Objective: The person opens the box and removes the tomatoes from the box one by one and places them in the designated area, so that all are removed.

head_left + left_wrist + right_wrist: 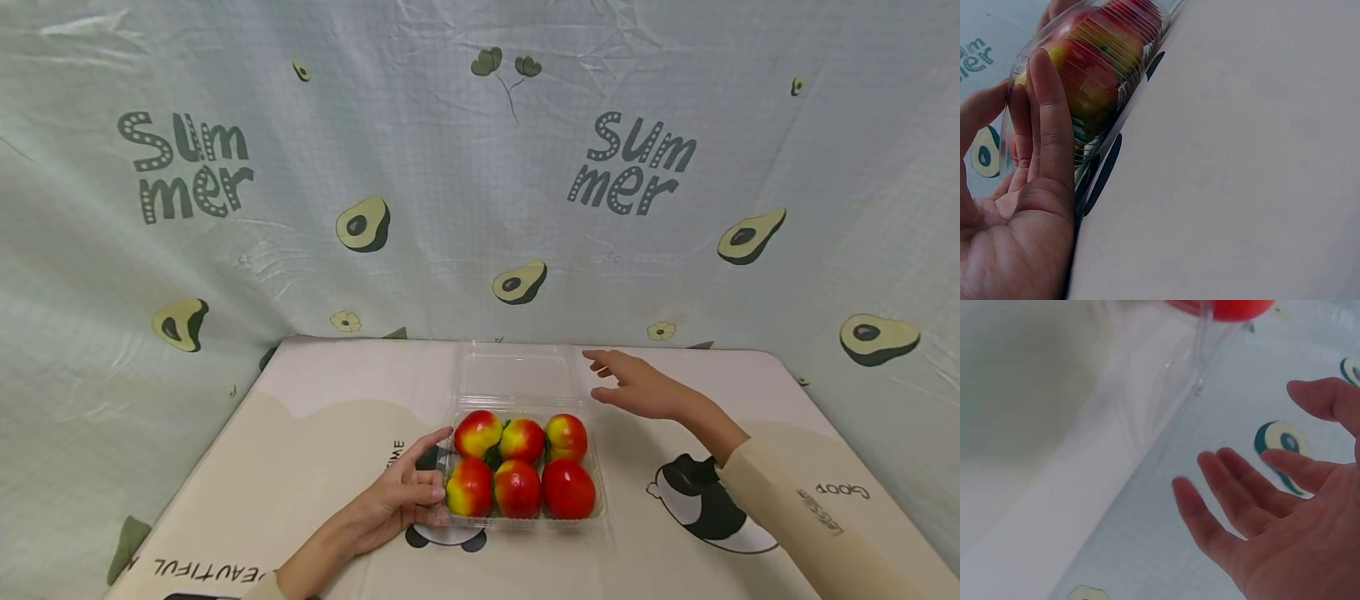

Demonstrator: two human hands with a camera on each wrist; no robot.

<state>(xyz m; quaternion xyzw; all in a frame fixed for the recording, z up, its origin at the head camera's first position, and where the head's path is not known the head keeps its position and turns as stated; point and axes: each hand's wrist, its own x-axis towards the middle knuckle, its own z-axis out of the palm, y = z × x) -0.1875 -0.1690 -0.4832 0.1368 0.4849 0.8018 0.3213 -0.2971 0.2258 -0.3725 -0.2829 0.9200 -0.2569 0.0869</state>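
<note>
A clear plastic clamshell box (517,525) stands on the table with its lid (517,372) folded back toward the curtain. Several glossy red-and-yellow fruits (517,489), peach-like, sit in it in two rows. At the box's left side, my left hand (390,504) pinches the rim: the thumb is at the edge, and the fingers (1050,125) lie along the ribbed outer wall. My right hand (633,385) hovers to the right of the raised lid, fingers spread and apart from it. The right wrist view shows nothing held in that hand.
The table (315,467) has a printed cover with cartoon animals and lettering. A hanging curtain (450,208) with avocado prints rises along its back edge and sides. A dark object's edge (198,597) shows at the bottom left.
</note>
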